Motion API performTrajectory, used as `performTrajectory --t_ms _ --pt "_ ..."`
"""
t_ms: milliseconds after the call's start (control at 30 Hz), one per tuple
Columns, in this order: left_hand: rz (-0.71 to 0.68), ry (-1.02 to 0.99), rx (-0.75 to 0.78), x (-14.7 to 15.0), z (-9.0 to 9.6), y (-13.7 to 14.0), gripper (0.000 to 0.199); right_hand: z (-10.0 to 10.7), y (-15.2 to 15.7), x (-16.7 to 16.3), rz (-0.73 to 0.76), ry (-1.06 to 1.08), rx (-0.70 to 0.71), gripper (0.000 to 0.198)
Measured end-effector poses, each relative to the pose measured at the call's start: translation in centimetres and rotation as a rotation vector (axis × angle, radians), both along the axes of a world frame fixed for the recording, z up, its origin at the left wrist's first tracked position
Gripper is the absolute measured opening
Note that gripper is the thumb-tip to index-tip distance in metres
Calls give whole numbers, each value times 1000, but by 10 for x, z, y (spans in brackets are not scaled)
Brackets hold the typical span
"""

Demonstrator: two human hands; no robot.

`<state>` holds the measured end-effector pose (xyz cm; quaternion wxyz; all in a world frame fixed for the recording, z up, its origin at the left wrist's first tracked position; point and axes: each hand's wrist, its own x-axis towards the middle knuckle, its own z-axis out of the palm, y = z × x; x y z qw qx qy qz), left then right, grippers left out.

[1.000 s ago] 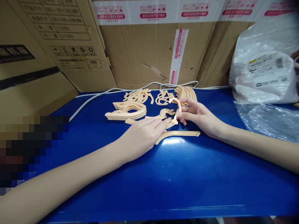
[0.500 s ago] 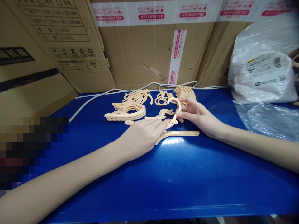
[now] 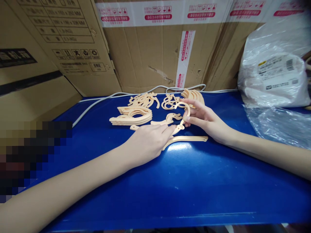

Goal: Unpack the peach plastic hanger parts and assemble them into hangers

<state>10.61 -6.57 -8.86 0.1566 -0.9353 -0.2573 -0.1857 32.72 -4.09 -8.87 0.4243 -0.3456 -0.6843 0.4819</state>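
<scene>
My right hand (image 3: 202, 117) pinches a beige plastic hanger hook (image 3: 188, 111) between thumb and fingers. The hook's lower end meets a beige hanger arm (image 3: 179, 128), on which my left hand (image 3: 152, 139) is closed; whether they are joined I cannot tell. Most of that arm is hidden under the left hand, and its far end shows past the knuckles. Just in front lies a long curved hanger arm (image 3: 187, 138), partly behind the left fingers. Beyond the hands, another hanger piece (image 3: 170, 119) rests on the blue table (image 3: 194, 187).
Stacked hanger arms (image 3: 131, 119) lie at the left, with loose hooks (image 3: 143, 100) behind. Further curved pieces (image 3: 193, 96) stand at the back. A white cable (image 3: 107, 97) runs before the cardboard boxes (image 3: 150, 58). Plastic bags (image 3: 274, 77) occupy the right rear.
The hook has tilted very slightly to the right with my right hand. My left hand keeps its place on the hanger arm, and the other pieces look unmoved.
</scene>
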Motion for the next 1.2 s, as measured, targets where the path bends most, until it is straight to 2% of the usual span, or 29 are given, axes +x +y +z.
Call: performTrajectory --t_ms 400,633,900,1000,1067,1133,1200 --pt "49 36 -145 -1 3 -1 30 0 0 0 -16 -15 -63 56" --pt "92 72 -218 0 5 -2 32 -2 1 2 22 -47 -32 54" --pt "105 5 -305 1 13 -7 31 0 -7 -1 83 -62 7 57" --pt "152 -12 -381 1 18 -11 27 0 -10 -3 81 -120 60 69" --pt "187 -106 -472 1 22 -11 21 0 -10 -3 79 -218 137 74" --pt "191 -252 -600 -1 25 -10 16 -1 -10 -2 95 -355 266 66" --pt "178 -394 -751 -1 28 -8 18 -2 -10 0 129 -486 440 48"
